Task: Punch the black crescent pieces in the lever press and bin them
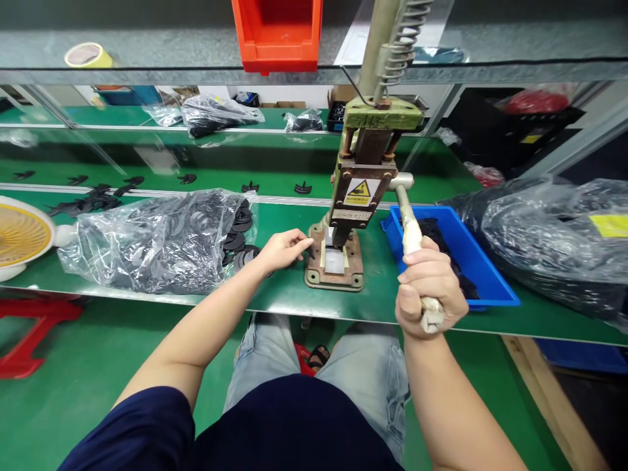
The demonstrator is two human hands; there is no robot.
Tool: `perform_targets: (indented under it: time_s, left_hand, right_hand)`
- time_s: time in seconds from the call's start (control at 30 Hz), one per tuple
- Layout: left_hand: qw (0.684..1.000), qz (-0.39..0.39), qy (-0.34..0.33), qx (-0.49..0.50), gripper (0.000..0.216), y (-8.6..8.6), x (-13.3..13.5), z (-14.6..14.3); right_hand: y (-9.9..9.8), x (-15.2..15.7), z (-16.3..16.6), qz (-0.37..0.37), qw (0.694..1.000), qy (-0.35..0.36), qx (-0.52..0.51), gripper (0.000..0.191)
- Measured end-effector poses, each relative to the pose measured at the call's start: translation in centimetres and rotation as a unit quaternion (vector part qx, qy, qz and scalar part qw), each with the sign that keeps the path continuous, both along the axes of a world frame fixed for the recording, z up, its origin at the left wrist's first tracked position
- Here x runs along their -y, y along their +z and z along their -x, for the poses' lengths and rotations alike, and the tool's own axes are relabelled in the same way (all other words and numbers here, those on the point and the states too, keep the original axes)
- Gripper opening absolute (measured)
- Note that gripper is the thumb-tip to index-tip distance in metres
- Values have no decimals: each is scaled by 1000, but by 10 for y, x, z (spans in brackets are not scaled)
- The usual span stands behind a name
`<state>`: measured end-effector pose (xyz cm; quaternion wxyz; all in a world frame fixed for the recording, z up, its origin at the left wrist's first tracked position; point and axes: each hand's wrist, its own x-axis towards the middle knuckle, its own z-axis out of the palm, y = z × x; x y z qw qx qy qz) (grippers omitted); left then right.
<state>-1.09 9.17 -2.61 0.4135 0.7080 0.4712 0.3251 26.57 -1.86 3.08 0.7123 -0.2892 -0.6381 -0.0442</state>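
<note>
My right hand (pixel 430 288) is wrapped round the lever handle (pixel 411 229) of a green and brown hand press (pixel 366 173), which stands upright on the bench. The handle is covered in pale, worn wrapping. At the left edge of the press's base plate (pixel 318 282), my left hand (pixel 284 250) has its fingers bent and thumb near the index finger. Something small and dark shows by those fingertips, too small to name. Under the ram lies a pale block (pixel 335 260). A clear plastic bag (pixel 161 242) of black curved parts (pixel 238 235) lies left of my left hand, some parts spilling out.
A blue bin (pixel 483 265) holding black pieces stands right of the press. Behind it lies a large plastic bag (pixel 554 229). A fan (pixel 22 235) is at the far left. Black parts (pixel 303 188) lie along the back strip. A red bin (pixel 279 39) hangs overhead.
</note>
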Motion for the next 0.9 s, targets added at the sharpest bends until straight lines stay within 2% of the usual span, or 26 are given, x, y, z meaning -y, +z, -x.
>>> perform_targets:
  time_s: [0.17, 0.37, 0.6, 0.9]
  left_hand:
    - [988, 95, 27, 116, 36, -17, -14, -29]
    - [971, 189, 10, 143, 30, -16, -28, -52]
    - [966, 221, 23, 136, 36, -16, -29, -57]
    - [978, 199, 7, 64, 41, -18, -38, -61]
  right_hand:
    - [-1, 1, -2, 6, 1000, 8, 10, 17]
    - [-1, 1, -3, -1, 1000, 12, 12, 16]
    - [-2, 0, -3, -1, 1000, 21, 11, 13]
    - [-2, 2, -1, -3, 1000, 24, 2, 14]
